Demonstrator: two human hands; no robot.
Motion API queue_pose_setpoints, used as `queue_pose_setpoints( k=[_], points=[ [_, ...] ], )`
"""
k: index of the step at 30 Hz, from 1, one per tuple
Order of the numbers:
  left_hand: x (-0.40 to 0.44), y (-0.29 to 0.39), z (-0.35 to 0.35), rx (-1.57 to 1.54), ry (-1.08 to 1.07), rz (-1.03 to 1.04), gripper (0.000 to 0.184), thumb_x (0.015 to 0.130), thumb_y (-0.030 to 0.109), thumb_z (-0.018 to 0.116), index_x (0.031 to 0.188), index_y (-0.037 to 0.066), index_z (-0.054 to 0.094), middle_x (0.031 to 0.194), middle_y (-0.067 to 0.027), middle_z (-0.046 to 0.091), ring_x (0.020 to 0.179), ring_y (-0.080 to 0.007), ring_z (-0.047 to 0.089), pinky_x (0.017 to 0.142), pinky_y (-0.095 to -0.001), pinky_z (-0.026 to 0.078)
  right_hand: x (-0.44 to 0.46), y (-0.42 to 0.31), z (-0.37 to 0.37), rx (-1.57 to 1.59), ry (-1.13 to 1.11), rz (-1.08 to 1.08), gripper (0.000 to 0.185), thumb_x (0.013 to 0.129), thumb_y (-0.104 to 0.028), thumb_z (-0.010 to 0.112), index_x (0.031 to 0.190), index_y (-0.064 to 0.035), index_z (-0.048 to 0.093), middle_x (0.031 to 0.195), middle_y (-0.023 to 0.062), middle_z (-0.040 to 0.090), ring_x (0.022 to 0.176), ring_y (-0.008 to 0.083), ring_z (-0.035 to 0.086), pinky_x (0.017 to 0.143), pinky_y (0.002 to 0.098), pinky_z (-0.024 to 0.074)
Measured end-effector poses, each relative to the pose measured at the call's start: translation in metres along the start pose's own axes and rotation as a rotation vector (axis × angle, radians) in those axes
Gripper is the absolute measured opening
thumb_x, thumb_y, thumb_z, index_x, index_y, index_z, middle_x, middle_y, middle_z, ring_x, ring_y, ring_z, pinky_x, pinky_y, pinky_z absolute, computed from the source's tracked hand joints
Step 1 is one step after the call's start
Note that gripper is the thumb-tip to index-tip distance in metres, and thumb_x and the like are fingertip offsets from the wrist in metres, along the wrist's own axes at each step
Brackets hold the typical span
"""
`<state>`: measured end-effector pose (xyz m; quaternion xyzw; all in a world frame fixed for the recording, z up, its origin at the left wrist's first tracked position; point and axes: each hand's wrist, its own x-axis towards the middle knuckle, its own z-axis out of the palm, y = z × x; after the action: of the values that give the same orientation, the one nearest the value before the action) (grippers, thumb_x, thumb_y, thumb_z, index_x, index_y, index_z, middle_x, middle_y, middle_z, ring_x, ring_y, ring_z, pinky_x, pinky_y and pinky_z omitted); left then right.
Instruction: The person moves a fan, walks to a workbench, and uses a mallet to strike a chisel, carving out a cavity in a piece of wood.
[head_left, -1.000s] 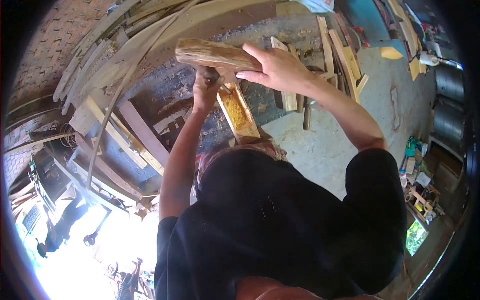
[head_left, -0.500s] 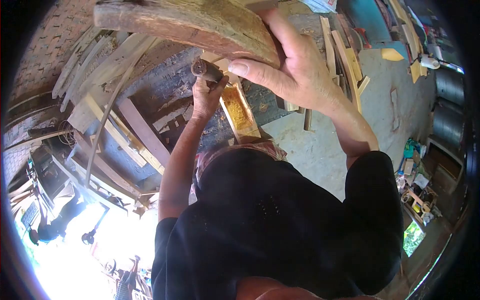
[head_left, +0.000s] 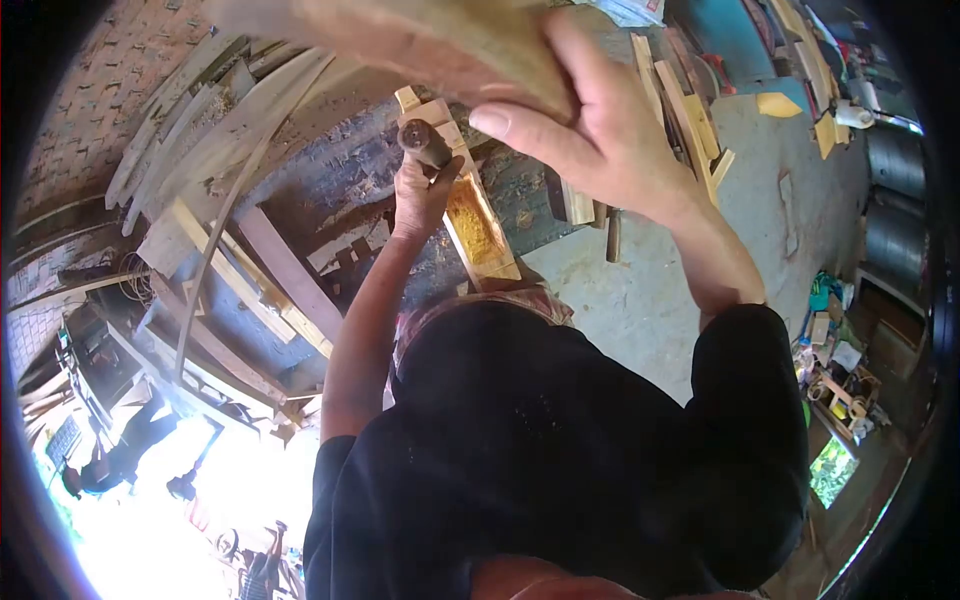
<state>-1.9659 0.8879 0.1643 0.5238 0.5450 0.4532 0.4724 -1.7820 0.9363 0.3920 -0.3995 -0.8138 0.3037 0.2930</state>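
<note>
My left hand [head_left: 424, 205] is wrapped round the dark round handle of a chisel [head_left: 424, 143], seen nearly end-on; its blade is hidden. Below and beside that hand lies a pale wooden workpiece [head_left: 489, 262], long and narrow. Yellowish wood chips [head_left: 470, 218] fill the hollow cut along it. My right hand [head_left: 610, 135] grips one end of a thick wooden mallet [head_left: 430, 45], blurred by motion and held high near the camera. The mallet is above the chisel, and the two look apart. Some of the right fingers are hidden behind the mallet.
Curved boards and planks [head_left: 225, 170] are stacked at the left. A reddish plank [head_left: 290, 265] lies nearer, with small offcuts [head_left: 345, 245] beside it. More wood strips [head_left: 690, 120] stand at the right on the grey floor [head_left: 640, 300]. Other people [head_left: 262, 570] are visible at lower left.
The mallet has shifted up and slightly right with my right hand, and is now blurred. My left hand and the chisel have moved slightly right, and more of the workpiece's far end shows.
</note>
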Motion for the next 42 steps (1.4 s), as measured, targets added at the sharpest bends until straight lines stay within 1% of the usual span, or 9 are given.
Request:
queue_pose_setpoints(
  k=[2, 4, 8, 13, 16, 27, 30, 37, 42],
  points=[
    [0.003, 0.002, 0.005, -0.083, 0.002, -0.021, 0.031, 0.083, 0.006, 0.069, 0.109, 0.005, 0.051, 0.09, -0.0085, 0.067, 0.083, -0.0122, 0.063, 0.077, -0.0291, 0.05, 0.004, -0.002, 0.009, 0.139, 0.235, -0.186, 0.041, 0.088, -0.039, 0.066, 0.107, -0.0066, 0.049, 0.07, 0.0109, 0.062, 0.063, 0.0208, 0.064, 0.058, 0.0325, 0.0509],
    [0.008, 0.003, 0.002, -0.01, -0.006, -0.009, 0.03, 0.085, 0.004, 0.067, 0.11, 0.005, 0.051, 0.095, -0.0065, 0.067, 0.085, -0.0107, 0.062, 0.078, -0.028, 0.05, -0.006, 0.027, 0.027, -0.119, -0.347, 0.261, 0.046, 0.089, -0.043, 0.063, 0.112, -0.007, 0.047, 0.069, 0.0104, 0.061, 0.061, 0.0207, 0.063, 0.055, 0.034, 0.051],
    [0.021, -0.015, -0.018, -0.386, 0.087, 0.031, 0.033, 0.085, 0.001, 0.066, 0.112, 0.007, 0.049, 0.101, -0.0021, 0.062, 0.089, -0.0099, 0.059, 0.08, -0.0261, 0.049, 0.004, 0.04, 0.014, -0.208, -0.442, 0.345, 0.053, 0.089, -0.048, 0.061, 0.118, -0.0053, 0.047, 0.073, 0.0108, 0.063, 0.053, 0.0203, 0.06, 0.049, 0.0317, 0.0499],
    [0.023, -0.018, -0.018, -0.245, 0.054, -0.05, 0.031, 0.085, 0.004, 0.069, 0.109, 0.007, 0.049, 0.094, -0.0008, 0.061, 0.084, -0.0087, 0.058, 0.076, -0.0252, 0.048, 0.018, 0.005, 0.006, 0.148, 0.199, -0.082, 0.048, 0.089, -0.045, 0.063, 0.109, -0.0034, 0.049, 0.072, 0.0089, 0.061, 0.054, 0.0165, 0.058, 0.046, 0.0327, 0.0455],
    [0.03, -0.016, -0.017, -0.268, 0.018, -0.046, 0.034, 0.084, 0.006, 0.071, 0.109, 0.007, 0.049, 0.096, -0.0011, 0.061, 0.086, -0.0089, 0.058, 0.076, -0.0242, 0.048, 0.011, 0.038, 0.031, -0.215, -0.345, 0.299, 0.046, 0.088, -0.046, 0.063, 0.102, -0.0044, 0.049, 0.073, 0.0084, 0.061, 0.054, 0.016, 0.058, 0.049, 0.0332, 0.0451],
    [0.014, -0.006, -0.003, -0.148, 0.01, -0.068, 0.035, 0.084, 0.002, 0.069, 0.112, 0.009, 0.05, 0.098, -0.0007, 0.062, 0.088, -0.0119, 0.059, 0.079, -0.0263, 0.049, 0.011, 0.026, 0.028, -0.01, 0.078, 0.076, 0.053, 0.085, -0.052, 0.065, 0.104, -0.0053, 0.049, 0.076, 0.0122, 0.064, 0.065, 0.0201, 0.065, 0.055, 0.0336, 0.0534],
    [0.012, -0.016, 0.003, -0.422, 0.086, 0.014, 0.034, 0.085, 0.003, 0.068, 0.113, 0.008, 0.05, 0.1, -0.002, 0.062, 0.091, -0.0123, 0.059, 0.081, -0.0276, 0.049, -0.021, 0.083, 0.058, -0.086, -0.252, 0.309, 0.05, 0.087, -0.05, 0.063, 0.11, -0.0072, 0.05, 0.076, 0.0135, 0.063, 0.066, 0.0213, 0.065, 0.055, 0.0351, 0.0534],
    [0.007, -0.006, -0.022, -0.309, 0.071, -0.04, 0.032, 0.084, -0.001, 0.068, 0.11, 0.007, 0.05, 0.098, -0.0027, 0.062, 0.092, -0.0102, 0.059, 0.082, -0.0266, 0.048, -0.05, 0.078, 0.041, 0.019, -0.12, 0.542, 0.05, 0.088, -0.039, 0.066, 0.11, 0.0014, 0.047, 0.083, 0.0122, 0.063, 0.06, 0.0189, 0.062, 0.05, 0.0261, 0.0489],
    [0.009, 0.009, -0.014, -0.329, 0.057, -0.023, 0.031, 0.085, -0.001, 0.067, 0.11, 0.007, 0.051, 0.096, -0.0018, 0.062, 0.09, -0.0103, 0.059, 0.083, -0.0264, 0.048, -0.036, 0.045, 0.021, 0.012, 0.016, 0.17, 0.051, 0.089, -0.049, 0.061, 0.109, -0.0041, 0.047, 0.08, 0.0141, 0.064, 0.06, 0.0258, 0.066, 0.054, 0.0344, 0.0537]
  ],
)
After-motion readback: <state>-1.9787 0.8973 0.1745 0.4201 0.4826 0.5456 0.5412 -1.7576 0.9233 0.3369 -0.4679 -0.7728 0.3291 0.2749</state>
